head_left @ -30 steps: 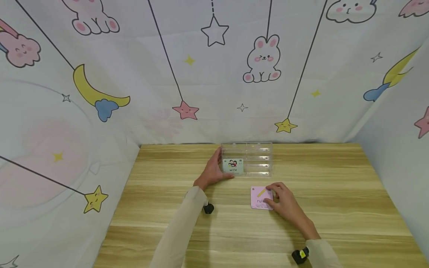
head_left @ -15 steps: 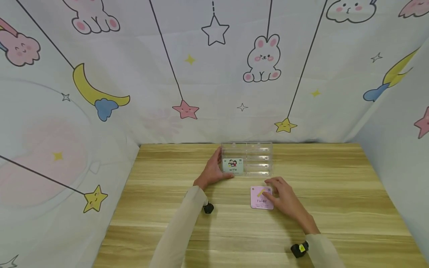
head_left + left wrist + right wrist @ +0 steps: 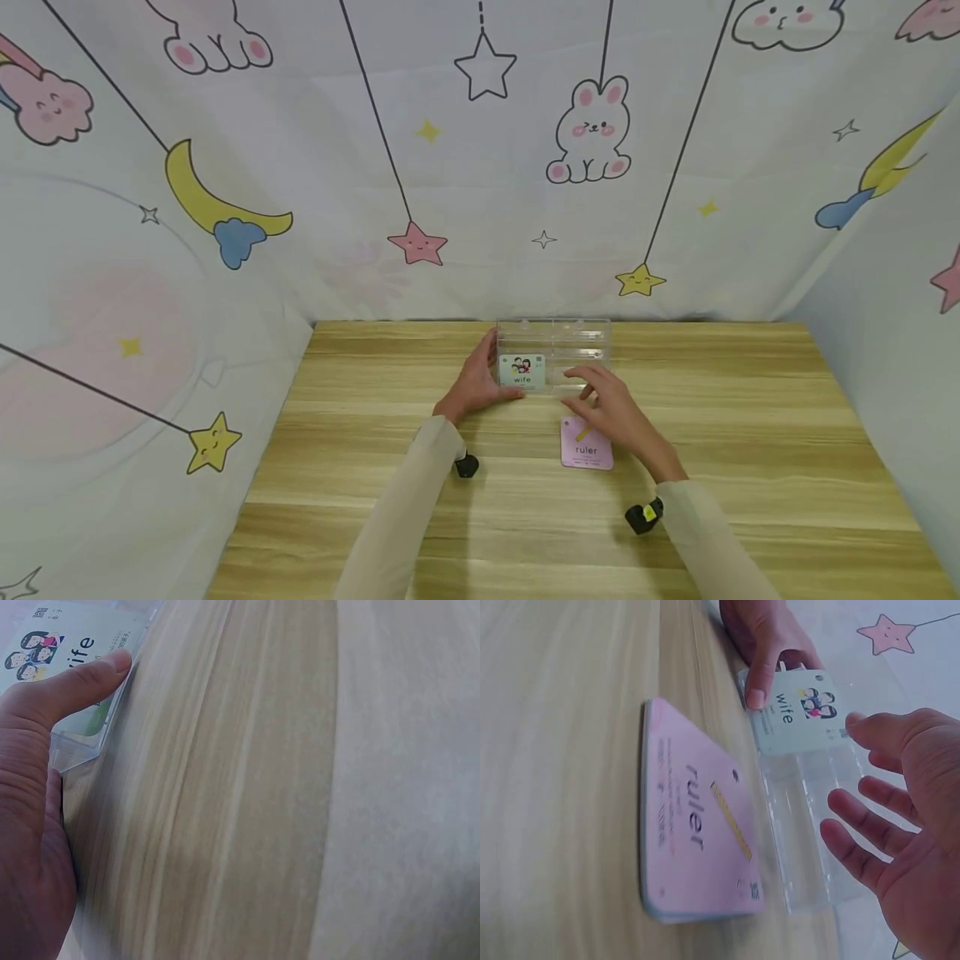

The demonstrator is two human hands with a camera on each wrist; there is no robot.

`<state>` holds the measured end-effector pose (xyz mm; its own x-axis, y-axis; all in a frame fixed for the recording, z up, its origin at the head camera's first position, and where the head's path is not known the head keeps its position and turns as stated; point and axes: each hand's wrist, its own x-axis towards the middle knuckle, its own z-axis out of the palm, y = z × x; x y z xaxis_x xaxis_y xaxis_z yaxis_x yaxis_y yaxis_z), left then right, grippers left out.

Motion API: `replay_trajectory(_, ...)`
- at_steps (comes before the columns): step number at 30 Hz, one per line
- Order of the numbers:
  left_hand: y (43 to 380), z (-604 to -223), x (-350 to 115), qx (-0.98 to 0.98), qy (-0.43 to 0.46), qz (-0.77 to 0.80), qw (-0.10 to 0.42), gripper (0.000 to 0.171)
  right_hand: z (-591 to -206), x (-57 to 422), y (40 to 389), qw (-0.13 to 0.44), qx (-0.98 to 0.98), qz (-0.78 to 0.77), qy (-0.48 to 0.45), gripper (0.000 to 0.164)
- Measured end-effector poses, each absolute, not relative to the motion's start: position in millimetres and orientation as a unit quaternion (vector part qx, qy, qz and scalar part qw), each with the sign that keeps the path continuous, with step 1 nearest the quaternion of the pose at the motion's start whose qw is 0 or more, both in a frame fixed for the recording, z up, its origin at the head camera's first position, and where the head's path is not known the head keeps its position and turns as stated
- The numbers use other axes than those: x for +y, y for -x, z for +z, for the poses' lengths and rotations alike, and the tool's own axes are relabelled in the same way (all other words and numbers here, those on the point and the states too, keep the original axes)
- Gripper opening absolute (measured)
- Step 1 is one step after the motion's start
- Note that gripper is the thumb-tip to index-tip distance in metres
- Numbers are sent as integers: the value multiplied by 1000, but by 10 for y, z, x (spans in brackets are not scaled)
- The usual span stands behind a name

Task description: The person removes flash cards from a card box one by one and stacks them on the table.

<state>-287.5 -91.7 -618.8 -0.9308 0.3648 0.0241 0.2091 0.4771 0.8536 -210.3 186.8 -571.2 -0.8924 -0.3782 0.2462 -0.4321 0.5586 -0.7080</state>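
Note:
A clear plastic card rack [image 3: 577,330] with several tiers stands at the back of the table. My left hand [image 3: 476,385] grips its left end, thumb across the front edge and fingers along the side. A pale green card printed "wife" [image 3: 522,372] stands in the left part of the rack. My right hand [image 3: 611,410] hovers in front of the rack's right part, fingers loosely bent and holding nothing. Just below that hand lies a pink card stack with "ruler" [image 3: 697,840] on top; in the head view the hand overlaps its upper edge.
The wood-grain table [image 3: 375,500] reaches back to a white cloth backdrop [image 3: 337,167] printed with stars, rabbits and clouds. The rack stands close to that cloth. A black wrist camera [image 3: 467,466] sits on the left wrist, another device [image 3: 643,517] on the right.
My right hand has left the pink "ruler" stack and moved up and left to the front of the rack. The stack stays where it was. My left hand has not moved.

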Motion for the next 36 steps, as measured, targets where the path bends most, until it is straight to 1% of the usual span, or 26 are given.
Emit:
replay_trajectory(5, 2885, -6195, -912, 852, -171, 489, 74, 131, -5687, 1716, 2225, 17, -873, 428, -233, 43)
replay_trajectory(14, 2889, -6220, -916, 852, -179, 486, 74, 132, -5764, 1549, 2360, 23, -860, 455, -231, 41)
replay_trajectory(23, 2893, -6232, -917, 851, -182, 488, 66, 131, -5790, 1458, 2422, -5, -863, 458, -214, 39)
replay_trajectory(28, 2882, -6222, -917, 852, -182, 486, 70, 130, -5780, 1429, 2435, 15, -866, 448, -222, 36)
replay_trajectory(33, 2870, -6216, -912, 850, -189, 488, 63, 129, -5756, 1425, 2444, 52, -863, 451, -221, 30)
replay_trajectory(36, 2866, -6213, -907, 849, -192, 488, 57, 130, -5729, 1422, 2452, 64, -859, 461, -215, 29)
